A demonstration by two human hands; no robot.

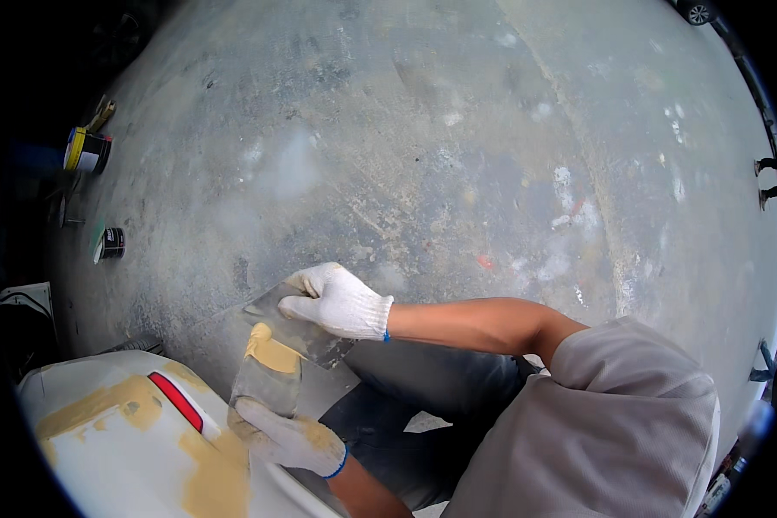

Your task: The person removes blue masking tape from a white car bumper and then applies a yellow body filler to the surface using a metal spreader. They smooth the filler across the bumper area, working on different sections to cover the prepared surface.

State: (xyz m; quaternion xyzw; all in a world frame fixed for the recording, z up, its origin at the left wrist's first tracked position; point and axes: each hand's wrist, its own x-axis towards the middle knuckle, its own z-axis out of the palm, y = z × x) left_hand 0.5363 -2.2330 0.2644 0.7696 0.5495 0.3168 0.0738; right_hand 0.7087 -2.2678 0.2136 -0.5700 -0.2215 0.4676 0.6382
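Note:
My left hand [289,440], in a white knit glove stained with putty, is closed on a flat grey putty spreader [272,390]. A thick lump of yellow-beige putty [272,350] sits along its far end. Above it, my gloved right hand [341,302] pinches the edge of a thin, smeared grey plate [319,338] between thumb and fingers. The plate lies close beside the putty; whether they touch I cannot tell. At the lower left is a white car bumper [104,440] with a red reflector [176,402] and smeared putty patches [216,475], next to my left hand.
Stained concrete floor [457,173] spreads ahead. At the left stand a yellow-and-black bucket [86,151] and a small dark can [110,243]. My bent legs [440,380] are below my hands. Part of a car wheel [698,15] shows at the upper right; another person's feet [770,180] at the right.

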